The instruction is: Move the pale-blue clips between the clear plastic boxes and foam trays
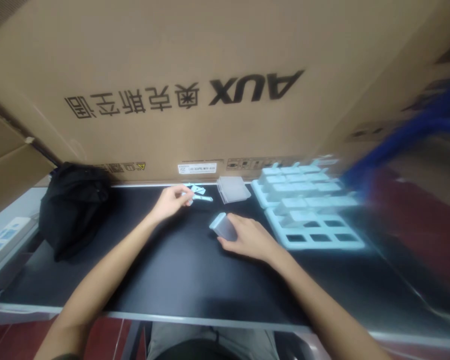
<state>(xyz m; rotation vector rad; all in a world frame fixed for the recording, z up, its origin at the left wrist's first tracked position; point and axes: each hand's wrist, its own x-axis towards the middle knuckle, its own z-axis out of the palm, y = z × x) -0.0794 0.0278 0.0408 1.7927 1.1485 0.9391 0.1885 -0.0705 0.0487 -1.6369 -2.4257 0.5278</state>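
The small translucent grey plastic case (222, 226), lying mid-table on the smooth black tabletop (172, 270), could skid or tip, I judge, because the right hand (249, 237) curls round only its near end. The left hand (171, 201) pinches a thin white-and-pale-blue strip (199, 197) at the fingertips (too blurred for detail). That light grip might drop it beside the clear square plastic lid (233, 189).

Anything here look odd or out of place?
The cardboard box behind the table stands upside down: its AUX print is inverted. Nothing spilled; left hand pinches a white part, right hand grips a grey case.
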